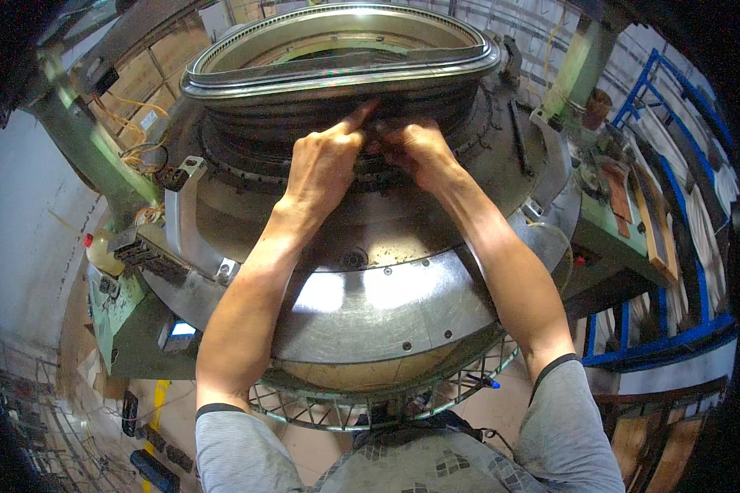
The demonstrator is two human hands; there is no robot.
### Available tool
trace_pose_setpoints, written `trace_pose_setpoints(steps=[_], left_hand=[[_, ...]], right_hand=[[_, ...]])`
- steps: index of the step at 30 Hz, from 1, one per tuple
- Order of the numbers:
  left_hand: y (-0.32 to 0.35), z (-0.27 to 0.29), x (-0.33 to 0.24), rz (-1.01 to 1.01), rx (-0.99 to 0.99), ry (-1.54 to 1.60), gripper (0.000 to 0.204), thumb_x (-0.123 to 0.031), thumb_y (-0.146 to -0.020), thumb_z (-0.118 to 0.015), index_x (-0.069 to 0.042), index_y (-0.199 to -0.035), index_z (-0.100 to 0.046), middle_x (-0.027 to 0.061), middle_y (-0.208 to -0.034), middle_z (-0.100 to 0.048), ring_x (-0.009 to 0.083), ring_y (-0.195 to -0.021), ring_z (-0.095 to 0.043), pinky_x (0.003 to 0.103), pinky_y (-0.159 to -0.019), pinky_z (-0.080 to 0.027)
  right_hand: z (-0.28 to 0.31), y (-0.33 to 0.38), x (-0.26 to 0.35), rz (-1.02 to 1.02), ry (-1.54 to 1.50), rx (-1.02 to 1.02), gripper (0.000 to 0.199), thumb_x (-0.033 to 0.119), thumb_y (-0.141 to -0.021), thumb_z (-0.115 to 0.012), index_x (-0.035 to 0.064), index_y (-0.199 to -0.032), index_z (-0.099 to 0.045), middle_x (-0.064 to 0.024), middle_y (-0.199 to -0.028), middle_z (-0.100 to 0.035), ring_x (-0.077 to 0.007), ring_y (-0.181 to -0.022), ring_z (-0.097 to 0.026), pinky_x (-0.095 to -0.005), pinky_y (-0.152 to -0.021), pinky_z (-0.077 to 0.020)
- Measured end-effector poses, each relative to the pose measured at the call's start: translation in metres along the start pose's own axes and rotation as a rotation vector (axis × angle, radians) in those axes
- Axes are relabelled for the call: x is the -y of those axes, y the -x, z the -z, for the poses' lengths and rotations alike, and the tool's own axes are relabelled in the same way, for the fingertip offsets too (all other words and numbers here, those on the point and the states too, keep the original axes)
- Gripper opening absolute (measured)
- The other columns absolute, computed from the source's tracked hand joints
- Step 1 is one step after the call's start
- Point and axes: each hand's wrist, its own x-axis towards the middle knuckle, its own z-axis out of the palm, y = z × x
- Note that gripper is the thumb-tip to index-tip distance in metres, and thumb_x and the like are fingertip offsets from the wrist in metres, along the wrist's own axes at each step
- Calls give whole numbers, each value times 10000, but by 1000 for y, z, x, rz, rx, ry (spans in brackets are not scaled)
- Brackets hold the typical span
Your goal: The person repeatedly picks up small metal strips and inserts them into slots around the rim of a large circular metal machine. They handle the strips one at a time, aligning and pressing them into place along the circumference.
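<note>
Both hands work close together at the dark, ribbed outer wall of a big metal cylinder (259,115), just under its shiny rim. My left hand (327,160) has its index finger stretched toward the wall, while the other fingers are curled. Close beside it, my right hand (419,149) is closed, its fingers bent in toward the left fingertips. Whatever either hand pinches is hidden behind the fingers. Around the cylinder's foot runs a dark round bed (230,197), and nearer me lies a polished steel ring plate (386,296) beneath my forearms.
Metal brackets (185,205) rise from the ring at left and right. Green posts (99,148) flank the machine. A dark bar (520,135) lies on the bed at right. Blue racks (674,140) hold white material. Below the ring curves an openwork metal guard (337,411).
</note>
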Motion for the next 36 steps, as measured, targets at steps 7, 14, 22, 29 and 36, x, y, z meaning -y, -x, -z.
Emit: trace_pose_setpoints(steps=[7,14,22,29,36], left_hand=[[-2,2,-9,38,-386,287,300,124,-690,-613,6,-951,-703,212,-1186,-685,382,-1003,-701,407,-857,-583],[1,2,-12,653,-338,1430,143,46,-831,-759,2,-959,-712,88,-908,-737,163,-819,-719,290,-754,-595],[-11,-17,-36,769,-201,1610,133,29,-836,-764,-20,-945,-705,82,-894,-736,169,-821,-728,277,-713,-585],[-19,-23,-37,712,-71,1481,135,19,-805,-783,-14,-929,-738,80,-866,-747,144,-766,-715,269,-680,-596],[-17,-16,-28,757,77,1464,201,9,-824,-750,28,-1016,-694,138,-991,-737,222,-874,-729,341,-798,-615]], right_hand=[[-4,-2,1,-23,-168,2,215,130,-960,-622,42,-1141,-700,-58,-1005,-725,-142,-821,-659,-276,-660,-522],[7,17,8,122,372,200,220,175,-895,-696,11,-1034,-745,-58,-861,-744,-151,-678,-665,-313,-610,-545],[32,44,4,533,858,27,224,213,-753,-776,39,-894,-774,-209,-790,-705,-275,-687,-728,-354,-639,-552],[50,48,-12,531,836,2,191,167,-781,-770,66,-942,-787,-208,-855,-723,-283,-781,-744,-356,-710,-570],[50,49,-8,252,675,110,190,152,-805,-771,41,-959,-788,-141,-848,-760,-161,-702,-701,-314,-672,-554]])
